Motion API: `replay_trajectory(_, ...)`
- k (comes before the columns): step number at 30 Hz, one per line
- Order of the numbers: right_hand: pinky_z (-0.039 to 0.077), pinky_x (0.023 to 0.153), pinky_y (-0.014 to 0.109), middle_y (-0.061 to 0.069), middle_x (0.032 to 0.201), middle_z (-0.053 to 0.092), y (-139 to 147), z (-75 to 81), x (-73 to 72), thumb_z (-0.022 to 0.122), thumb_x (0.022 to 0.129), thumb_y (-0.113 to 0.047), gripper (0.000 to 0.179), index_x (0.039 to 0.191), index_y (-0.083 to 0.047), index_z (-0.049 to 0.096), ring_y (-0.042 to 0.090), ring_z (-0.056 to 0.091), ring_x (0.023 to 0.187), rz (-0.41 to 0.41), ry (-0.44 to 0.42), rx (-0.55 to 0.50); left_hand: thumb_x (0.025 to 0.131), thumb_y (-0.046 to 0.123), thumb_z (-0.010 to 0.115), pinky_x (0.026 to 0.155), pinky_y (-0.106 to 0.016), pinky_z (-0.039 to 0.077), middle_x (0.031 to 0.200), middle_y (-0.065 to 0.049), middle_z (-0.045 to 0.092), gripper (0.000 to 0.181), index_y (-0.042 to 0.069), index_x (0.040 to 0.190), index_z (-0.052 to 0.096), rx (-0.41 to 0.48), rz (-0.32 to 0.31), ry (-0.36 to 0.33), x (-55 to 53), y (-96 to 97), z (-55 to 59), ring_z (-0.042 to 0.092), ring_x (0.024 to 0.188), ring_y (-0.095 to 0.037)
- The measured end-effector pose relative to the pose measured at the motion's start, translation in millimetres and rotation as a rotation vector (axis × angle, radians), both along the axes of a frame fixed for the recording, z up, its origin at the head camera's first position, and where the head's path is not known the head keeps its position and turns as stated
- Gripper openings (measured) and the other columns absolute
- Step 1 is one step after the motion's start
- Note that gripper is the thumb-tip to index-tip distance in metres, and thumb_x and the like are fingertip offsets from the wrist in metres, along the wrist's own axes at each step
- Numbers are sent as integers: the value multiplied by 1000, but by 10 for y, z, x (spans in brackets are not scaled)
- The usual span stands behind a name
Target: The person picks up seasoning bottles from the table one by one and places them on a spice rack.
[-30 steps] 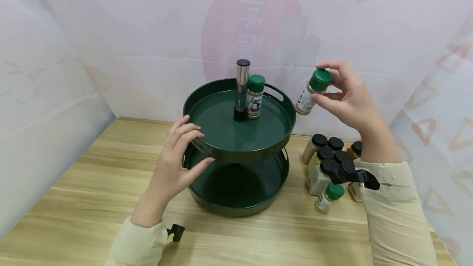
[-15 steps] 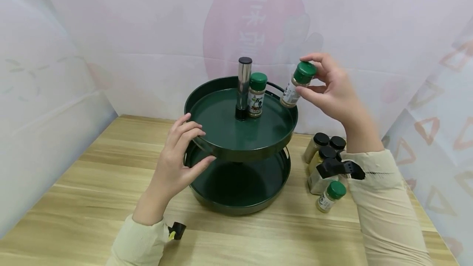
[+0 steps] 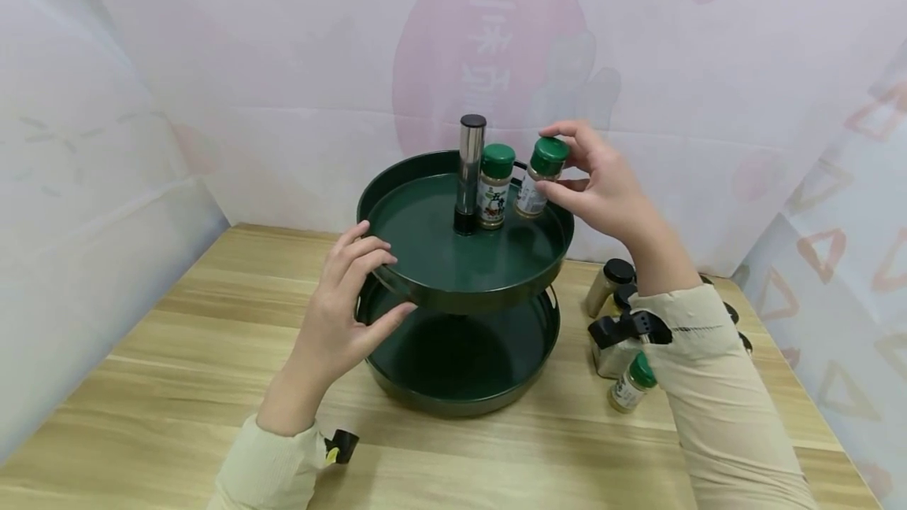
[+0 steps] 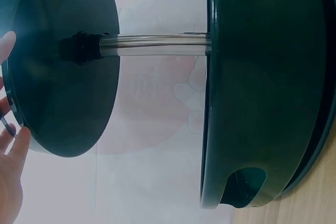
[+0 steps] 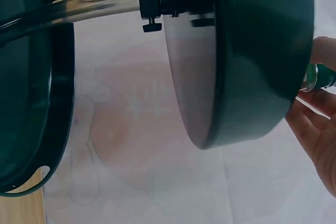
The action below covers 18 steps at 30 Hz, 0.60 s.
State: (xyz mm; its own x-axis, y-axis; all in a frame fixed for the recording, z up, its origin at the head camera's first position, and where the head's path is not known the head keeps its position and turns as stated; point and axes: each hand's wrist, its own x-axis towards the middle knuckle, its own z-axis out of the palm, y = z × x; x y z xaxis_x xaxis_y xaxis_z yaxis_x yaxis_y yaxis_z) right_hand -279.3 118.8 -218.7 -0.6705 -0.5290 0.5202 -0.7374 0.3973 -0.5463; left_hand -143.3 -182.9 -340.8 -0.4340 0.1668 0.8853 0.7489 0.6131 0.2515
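Now the right hand (image 3: 604, 189) pinches a clear, green-capped spice jar (image 3: 542, 168) over the round, dark-green upper tray (image 3: 432, 258)
Left hand (image 3: 338, 301) grips that tray; a matching jar (image 3: 494, 194) stands beside the silver post (image 3: 471, 168)

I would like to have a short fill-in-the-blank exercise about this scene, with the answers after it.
The right grip pinches a spice jar with a ____ cap.
The left grip touches the ____ tray.
Most jars on the wooden table have ____ caps.
Missing words: green; upper; black.
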Motion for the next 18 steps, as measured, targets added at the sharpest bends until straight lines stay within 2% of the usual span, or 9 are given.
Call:
replay_trajectory(9, 60, 82, 22, 13, 123, 65, -30, -26, -38, 70, 90, -6, 56, 140, -11, 44, 17, 61, 95, -31, -46, 38, 94, 44, 65, 124, -36, 30, 125, -20, 58, 54, -4, 117, 60, -1, 0, -5, -11, 12, -14, 41, 136, -48)
replay_trajectory(18, 57, 76, 16, 14, 124, 65, -65, -52, -40, 71, 90, -5, 56, 140, -10, 45, 19, 60, 95, -7, -64, 41, 94, 44, 65, 124, -37, 30, 125, -20, 59, 54, -4, 117, 60, -1, -2, 1, -8, 14, -15, 41, 135, -49)
